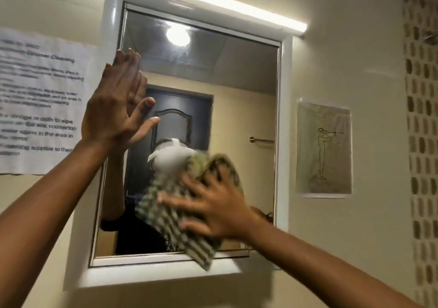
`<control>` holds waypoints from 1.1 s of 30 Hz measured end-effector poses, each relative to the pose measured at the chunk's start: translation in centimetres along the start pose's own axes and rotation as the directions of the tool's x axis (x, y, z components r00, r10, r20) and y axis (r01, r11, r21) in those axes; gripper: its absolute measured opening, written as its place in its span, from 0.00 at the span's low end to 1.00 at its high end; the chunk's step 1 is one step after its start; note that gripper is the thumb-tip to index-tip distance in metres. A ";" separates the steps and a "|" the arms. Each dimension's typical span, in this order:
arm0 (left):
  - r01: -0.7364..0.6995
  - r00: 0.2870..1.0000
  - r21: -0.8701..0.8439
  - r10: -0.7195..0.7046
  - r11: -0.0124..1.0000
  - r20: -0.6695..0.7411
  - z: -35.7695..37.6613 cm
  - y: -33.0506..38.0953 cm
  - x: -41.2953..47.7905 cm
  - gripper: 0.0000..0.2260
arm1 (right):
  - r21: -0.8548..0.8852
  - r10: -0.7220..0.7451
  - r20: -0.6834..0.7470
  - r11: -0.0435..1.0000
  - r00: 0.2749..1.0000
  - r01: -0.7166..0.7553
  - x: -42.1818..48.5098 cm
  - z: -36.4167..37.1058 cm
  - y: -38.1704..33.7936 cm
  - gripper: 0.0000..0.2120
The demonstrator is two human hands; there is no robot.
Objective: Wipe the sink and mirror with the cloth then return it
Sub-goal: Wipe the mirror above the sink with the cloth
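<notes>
A white-framed mirror (237, 99) hangs on the wall straight ahead. My right hand (213, 203) presses a green-and-white checked cloth (166, 215) flat against the lower middle of the glass, fingers spread over it; the cloth is blurred and its bottom corner hangs over the lower frame. My left hand (116, 103) rests flat with fingers extended against the mirror's left edge, holding nothing. The sink is out of view.
A printed paper notice (40, 103) is taped to the wall left of the mirror. A small line drawing (323, 148) hangs to its right. A lit tube lamp (213, 1) runs above the frame. Patterned tiles (422, 118) line the far right.
</notes>
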State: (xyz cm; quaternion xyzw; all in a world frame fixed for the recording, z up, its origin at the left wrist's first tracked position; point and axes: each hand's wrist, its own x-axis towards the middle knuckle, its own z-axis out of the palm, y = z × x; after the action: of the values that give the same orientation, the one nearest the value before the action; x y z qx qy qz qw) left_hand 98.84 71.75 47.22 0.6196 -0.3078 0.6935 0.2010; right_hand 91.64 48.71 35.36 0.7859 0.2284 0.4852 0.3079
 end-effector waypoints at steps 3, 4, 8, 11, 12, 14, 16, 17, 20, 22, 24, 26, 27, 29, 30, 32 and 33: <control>-0.008 1.000 0.011 0.008 1.000 0.003 -0.1 -0.1 0.0 0.34 | -0.047 -0.149 0.053 0.987 0.987 0.151 -2.0 0.7 1.1 0.27; -0.014 1.000 0.004 0.014 1.000 0.005 -0.1 -0.1 0.1 0.35 | -0.059 -0.158 0.033 0.985 0.987 0.160 -1.1 0.3 2.6 0.27; -0.010 1.000 -0.016 0.009 1.000 -0.023 -0.1 -0.1 0.0 0.37 | -0.064 0.192 -0.161 0.977 0.968 -0.205 6.5 -3.0 12.2 0.28; -0.016 1.000 -0.033 0.015 0.999 -0.024 0.0 0.2 0.1 0.39 | 0.077 0.482 -0.209 0.876 0.851 -0.477 12.6 -5.8 18.1 0.29; -0.019 0.999 -0.038 0.017 0.999 -0.029 0.0 0.2 0.1 0.39 | 0.097 0.516 -0.228 0.856 0.826 -0.508 14.3 -6.3 18.6 0.28; -0.023 0.998 -0.040 0.021 0.999 -0.051 -0.1 0.3 0.0 0.38 | 0.094 0.527 -0.255 0.848 0.811 -0.521 17.0 -6.3 16.8 0.28; -0.020 0.997 -0.067 0.015 0.998 -0.073 -0.2 0.4 -0.1 0.38 | 0.073 0.439 -0.259 0.897 0.860 -0.436 18.4 -5.5 12.4 0.27; -0.008 0.997 -0.099 0.000 0.995 -0.082 -0.3 0.5 0.0 0.39 | 0.032 0.332 -0.248 0.942 0.910 -0.334 18.5 -4.8 10.0 0.27; 0.016 0.994 -0.195 -0.037 0.981 -0.104 -0.5 0.7 0.1 0.41 | -0.129 -0.030 -0.165 0.992 0.986 0.009 18.1 -3.8 6.0 0.27; 0.003 0.993 -0.222 -0.029 0.975 -0.116 -0.6 0.8 0.0 0.41 | -0.121 -0.097 -0.182 0.990 0.979 0.075 18.9 -4.5 7.7 0.26; 0.003 0.992 -0.219 -0.030 0.976 -0.119 -0.5 0.5 0.0 0.40 | -0.083 -0.023 -0.243 0.997 0.970 0.003 20.9 -5.7 10.4 0.25; -0.010 0.993 -0.158 -0.009 0.987 -0.118 -0.3 0.2 0.0 0.38 | -0.006 0.159 -0.286 0.986 0.945 -0.168 23.2 -7.4 13.1 0.25; -0.015 0.993 -0.128 0.001 0.992 -0.115 -0.2 0.0 -0.1 0.38 | 0.027 0.240 -0.302 0.970 0.923 -0.243 24.2 -8.0 14.0 0.25; -0.018 0.992 -0.109 0.004 0.994 -0.125 -0.2 -0.1 -0.2 0.38 | 0.057 0.342 -0.322 0.938 0.883 -0.343 26.2 -8.6 14.2 0.26; -0.017 0.990 -0.118 0.001 0.993 -0.139 -0.3 0.0 0.0 0.37 | 0.059 0.367 -0.321 0.928 0.873 -0.368 26.8 -8.8 13.7 0.26; -0.002 0.991 -0.160 -0.020 0.987 -0.136 -0.4 0.4 0.0 0.39 | 0.034 0.347 -0.311 0.934 0.885 -0.355 27.1 -8.5 11.9 0.26; -0.003 0.992 -0.175 -0.019 0.985 -0.126 -0.5 0.5 0.0 0.39 | 0.010 0.304 -0.309 0.948 0.901 -0.317 26.9 -8.2 10.7 0.26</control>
State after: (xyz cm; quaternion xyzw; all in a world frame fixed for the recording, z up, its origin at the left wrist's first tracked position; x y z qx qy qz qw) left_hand 98.13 71.67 47.12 0.5555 -0.3514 0.7010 0.2765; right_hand 96.28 61.01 62.39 0.7209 0.1355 0.6486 0.2032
